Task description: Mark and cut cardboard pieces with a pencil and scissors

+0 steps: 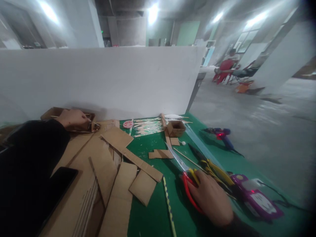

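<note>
My right hand [212, 197] is closed around the red and yellow handles of a pair of scissors [181, 162]; the blades lie low over the green table and point away to the left. At the far left, my left hand [72, 118] reaches over an open cardboard box [54, 112] against the white panel. Its fingers are curled down, and what they grip is hidden. Beside the scissors lie black-and-yellow pliers [209, 166] and a thin wooden stick [184, 154]. Cut cardboard pieces [143, 187] lie between my hands.
Several sticks [149, 126] lie in a row by the white panel [118, 82], near a small cardboard box [176, 128]. A blue glue gun [225, 138], a purple device [259, 200] with a cable and a striped stick [168, 205] are rightward. A dark phone [63, 179] rests left.
</note>
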### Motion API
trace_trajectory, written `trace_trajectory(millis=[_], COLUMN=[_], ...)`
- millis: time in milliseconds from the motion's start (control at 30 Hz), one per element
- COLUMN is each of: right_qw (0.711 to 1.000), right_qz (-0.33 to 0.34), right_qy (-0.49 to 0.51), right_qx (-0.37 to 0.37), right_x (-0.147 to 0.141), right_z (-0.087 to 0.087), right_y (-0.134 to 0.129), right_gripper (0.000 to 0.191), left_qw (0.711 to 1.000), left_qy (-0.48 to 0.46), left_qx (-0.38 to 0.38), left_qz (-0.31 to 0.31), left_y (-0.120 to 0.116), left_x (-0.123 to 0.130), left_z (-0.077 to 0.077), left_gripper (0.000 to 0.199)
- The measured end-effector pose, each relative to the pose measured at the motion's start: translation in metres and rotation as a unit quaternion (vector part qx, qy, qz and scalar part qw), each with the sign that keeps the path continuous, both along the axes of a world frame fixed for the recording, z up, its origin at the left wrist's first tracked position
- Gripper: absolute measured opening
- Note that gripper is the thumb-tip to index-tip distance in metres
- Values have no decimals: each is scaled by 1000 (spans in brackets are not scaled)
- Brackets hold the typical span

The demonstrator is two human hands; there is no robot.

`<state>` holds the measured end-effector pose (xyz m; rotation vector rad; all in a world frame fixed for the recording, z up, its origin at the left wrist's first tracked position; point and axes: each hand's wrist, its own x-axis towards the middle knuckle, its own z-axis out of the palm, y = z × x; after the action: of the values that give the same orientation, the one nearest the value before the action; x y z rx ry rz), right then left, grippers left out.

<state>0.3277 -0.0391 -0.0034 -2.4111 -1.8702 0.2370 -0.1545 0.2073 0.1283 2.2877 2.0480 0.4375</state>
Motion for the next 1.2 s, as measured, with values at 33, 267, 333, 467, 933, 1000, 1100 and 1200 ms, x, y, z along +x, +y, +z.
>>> trace_trajectory(millis=[33, 267, 333, 467, 933, 1000, 1100, 1200], right_qw=[1000, 1000, 1000, 1000, 983, 977, 966, 949], right_qz=[-1, 1, 6, 9, 37, 32, 38, 88], right_qy=[1, 8, 9, 15, 131, 152, 175, 234], right_qx=[-3, -10, -9, 6, 125, 149, 185, 190], right_x=[0, -2, -1, 2, 6, 5, 4, -5], right_z=[0, 3, 1, -5, -17, -15, -8, 6], right_y=[0, 2, 2, 1, -1, -2, -4, -10], right_gripper=[31, 30, 30, 30, 39, 38, 35, 32], left_qw=[1000, 990, 988, 984, 947, 942, 931, 922], left_qy=[16, 137, 153, 163, 37, 10, -10, -89], left_qx=[-7, -14, 3, 51, -144, -187, -239, -271], left_qz=[-2, -23, -30, -50, -283, -277, -276, -261], left_y=[-2, -20, -26, -45, -169, -161, -146, -134], left_x=[1, 16, 22, 45, 157, 154, 140, 120], left_z=[1, 6, 11, 19, -87, -86, -72, -47], left_gripper=[34, 33, 33, 42, 53, 43, 36, 37])
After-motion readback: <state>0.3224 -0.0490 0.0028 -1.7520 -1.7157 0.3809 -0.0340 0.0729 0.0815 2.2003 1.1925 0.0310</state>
